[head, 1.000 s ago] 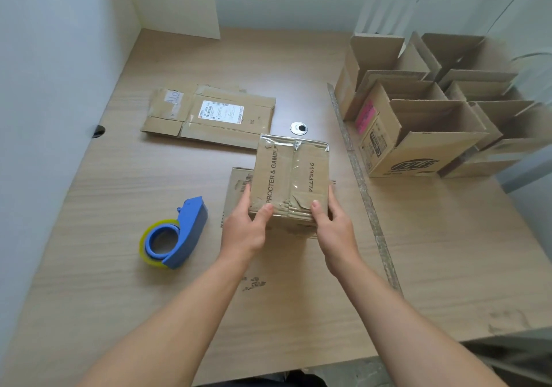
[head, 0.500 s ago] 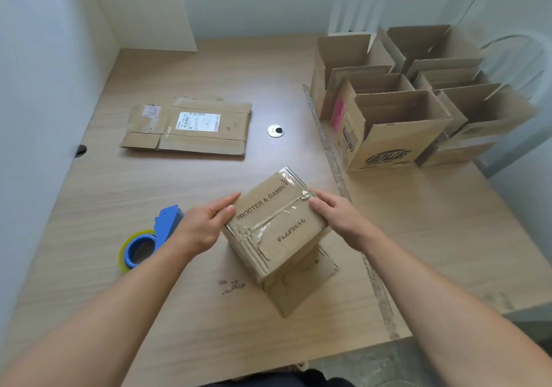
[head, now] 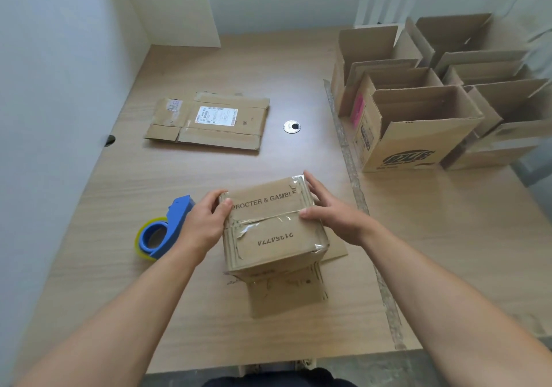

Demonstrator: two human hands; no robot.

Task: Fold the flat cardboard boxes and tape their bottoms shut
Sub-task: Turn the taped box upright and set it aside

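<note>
- Procter & Gamble box (head: 273, 225) stands bottom-up at the front middle of the worktop (head: 433, 237), taped seam on top.
- The left hand (head: 203, 225) and right hand (head: 334, 216) clasp opposite sides, fingers curled over the edges and thumbs near the seam, probably checking tape adhesion.
- Tape dispenser (head: 162, 234) lies beside the left hand, within reach.

matt cardboard box (head: 273, 225), glossy tape (head: 268, 218)

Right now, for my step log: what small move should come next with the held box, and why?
Probably turn the box over, open side up, like the finished boxes. Clear tape already seems to cover its bottom seam, the left hand and right hand grip its sides, and the tape dispenser lies aside.
</note>
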